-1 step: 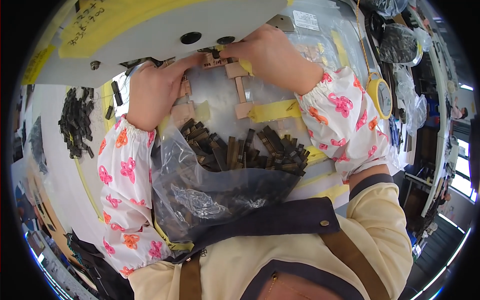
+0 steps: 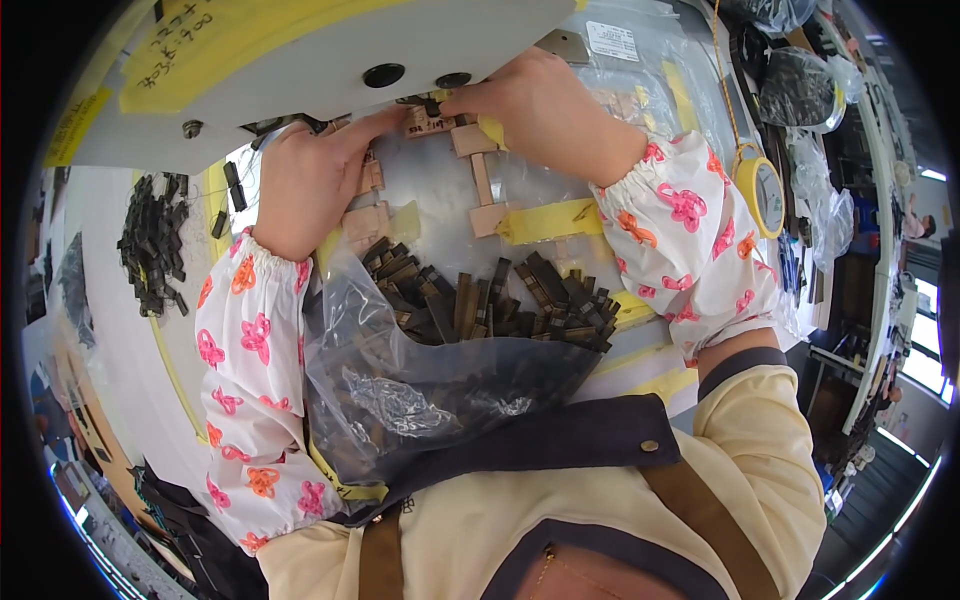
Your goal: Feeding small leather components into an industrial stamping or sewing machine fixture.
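Observation:
Under the edge of a grey machine housing (image 2: 300, 65), both my hands meet at a small dark strip (image 2: 432, 106) beside a tan block (image 2: 430, 126) with handwriting. My left hand (image 2: 305, 185) reaches in from the left, index finger stretched to the strip and the other fingers curled, partly hidden. From the right, my right hand (image 2: 550, 115) has its fingers closed at the strip's other end; the housing hides part of it. Nearer to me, a clear plastic bag (image 2: 400, 395) lies open, with many similar dark folded strips (image 2: 465, 305) spilling from its mouth.
More tan blocks (image 2: 482, 180) are fixed on the metal plate (image 2: 430, 190), with yellow tape (image 2: 548, 222) near them. At the left lies a heap of dark strips (image 2: 152, 245). A round yellow-rimmed dial (image 2: 762, 195) hangs at the right, before plastic-wrapped bundles (image 2: 800, 90).

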Demonstrator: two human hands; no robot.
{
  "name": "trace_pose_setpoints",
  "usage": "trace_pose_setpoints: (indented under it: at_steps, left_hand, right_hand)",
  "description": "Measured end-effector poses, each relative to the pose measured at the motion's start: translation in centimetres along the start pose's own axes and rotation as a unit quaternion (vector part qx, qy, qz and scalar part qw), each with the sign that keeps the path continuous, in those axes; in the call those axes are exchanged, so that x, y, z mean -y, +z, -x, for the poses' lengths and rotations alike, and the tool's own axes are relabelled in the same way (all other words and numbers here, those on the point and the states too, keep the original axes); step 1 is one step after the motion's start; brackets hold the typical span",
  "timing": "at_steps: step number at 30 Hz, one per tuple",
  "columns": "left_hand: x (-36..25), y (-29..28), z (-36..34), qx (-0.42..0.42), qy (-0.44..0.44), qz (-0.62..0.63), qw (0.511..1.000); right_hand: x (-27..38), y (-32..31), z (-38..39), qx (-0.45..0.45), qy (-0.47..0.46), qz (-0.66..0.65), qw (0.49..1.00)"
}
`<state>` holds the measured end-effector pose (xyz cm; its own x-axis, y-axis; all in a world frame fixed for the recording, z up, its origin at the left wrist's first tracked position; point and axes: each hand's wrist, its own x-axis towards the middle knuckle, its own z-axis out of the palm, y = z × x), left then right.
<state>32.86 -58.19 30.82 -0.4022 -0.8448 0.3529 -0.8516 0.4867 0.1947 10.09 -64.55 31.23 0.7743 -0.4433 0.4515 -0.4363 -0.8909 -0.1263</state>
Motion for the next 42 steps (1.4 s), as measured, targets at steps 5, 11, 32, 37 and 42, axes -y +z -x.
trace_pose_setpoints:
  at_steps: [5, 11, 32, 37, 42]
  left_hand:
    - [0.2, 0.8, -0.2, -0.028, 0.032, 0.013, 0.999]
    - [0.2, 0.0, 0.1, -0.001, 0.040, -0.002, 0.999]
    - [0.0, -0.3, 0.2, 0.013, 0.015, 0.034, 0.999]
    - [-0.4, -0.5, 0.8, 0.002, -0.031, 0.121, 0.992]
    - [2.1, -2.2, 3.5, -0.041, -0.111, 0.098, 0.988]
  right_hand:
    - [-0.3, 0.0, 0.2, 0.033, 0.001, 0.007, 0.999]
    - [-0.1, -0.1, 0.1, 0.029, -0.022, 0.014, 0.999]
    - [0.0, -0.2, 0.8, 0.071, 0.016, 0.024, 0.997]
    - [1.1, -1.7, 1.0, 0.041, 0.001, -0.065, 0.997]
    - [5.4, -4.0, 3.1, 0.113, -0.062, -0.285, 0.950]
